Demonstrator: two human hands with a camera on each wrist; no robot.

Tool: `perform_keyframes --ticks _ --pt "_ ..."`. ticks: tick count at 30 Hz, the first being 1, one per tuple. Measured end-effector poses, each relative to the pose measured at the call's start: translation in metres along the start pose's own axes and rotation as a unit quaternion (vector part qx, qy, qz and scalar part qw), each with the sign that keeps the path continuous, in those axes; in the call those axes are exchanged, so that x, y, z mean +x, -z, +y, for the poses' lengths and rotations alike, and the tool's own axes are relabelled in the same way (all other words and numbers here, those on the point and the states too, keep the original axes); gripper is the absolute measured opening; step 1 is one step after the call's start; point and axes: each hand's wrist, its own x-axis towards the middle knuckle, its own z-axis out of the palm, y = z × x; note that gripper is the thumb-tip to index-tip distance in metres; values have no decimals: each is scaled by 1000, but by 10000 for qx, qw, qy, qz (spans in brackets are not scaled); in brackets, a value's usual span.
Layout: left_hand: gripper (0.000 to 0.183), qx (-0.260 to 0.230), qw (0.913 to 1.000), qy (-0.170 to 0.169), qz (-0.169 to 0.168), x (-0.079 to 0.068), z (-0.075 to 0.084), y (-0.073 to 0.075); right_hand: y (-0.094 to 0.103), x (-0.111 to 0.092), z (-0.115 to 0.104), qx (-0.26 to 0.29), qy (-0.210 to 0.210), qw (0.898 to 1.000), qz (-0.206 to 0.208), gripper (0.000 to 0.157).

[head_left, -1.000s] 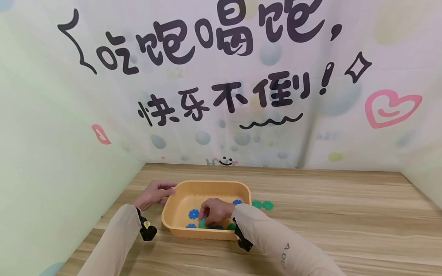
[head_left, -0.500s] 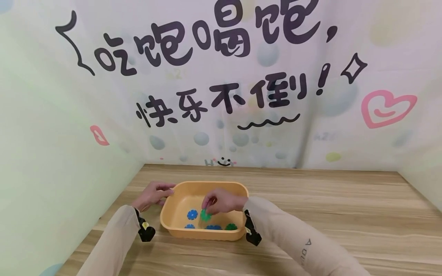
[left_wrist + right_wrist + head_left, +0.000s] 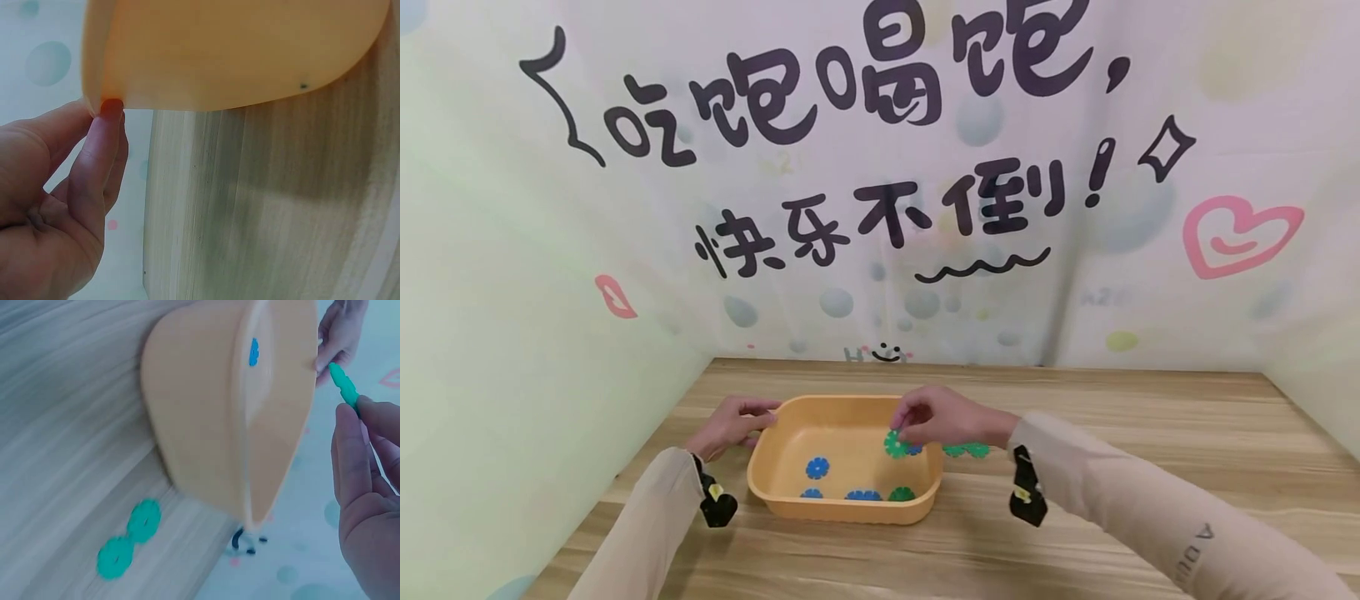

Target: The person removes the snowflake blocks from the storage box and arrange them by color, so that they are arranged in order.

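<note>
The right hand (image 3: 951,417) pinches a green snowflake disc (image 3: 896,444) by one edge, between thumb and fingers, with most of the disc sticking out. So small a hold could let the disc pivot or slip; in the head view it appears over the right end of the orange tub (image 3: 842,512), so it would probably drop back inside. Its exact height is hard to judge, and a low pass might catch the rim.

The left hand (image 3: 732,423) pinches the tub's far left corner. Since only fingertips steady it, a knock at the opposite end could swing the tub.

Within lie blue snowflake discs (image 3: 817,467) and a darker green piece (image 3: 901,494), partly hidden by the near wall. Beyond the right wall, two green discs (image 3: 130,539) touch on the wooden table (image 3: 1075,500); whether they interlock I cannot tell. A shifting tub could shove them apart.
</note>
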Motion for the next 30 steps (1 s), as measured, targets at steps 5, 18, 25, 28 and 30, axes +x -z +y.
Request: perform_keyframes --ticks 5,18,25,28,30 --pt "39 64 10000 22 -26 -1 1 0 18 -22 11 -179 -133 9991 354 7" --pt "38 57 10000 -7 25 0 0 -1 43 -64 71 458 -249 9920 1150 14" --pt "39 109 9999 -63 27 -1 0 0 44 -77 101 160 -373 9902 1333 12" --pt "39 106 9999 -74 42 0 -1 0 42 -80 111 -11 -418 9896 1379 10" --pt "39 94 9999 -75 49 0 -2 0 41 -80 118 -19 -521 9881 1444 10"
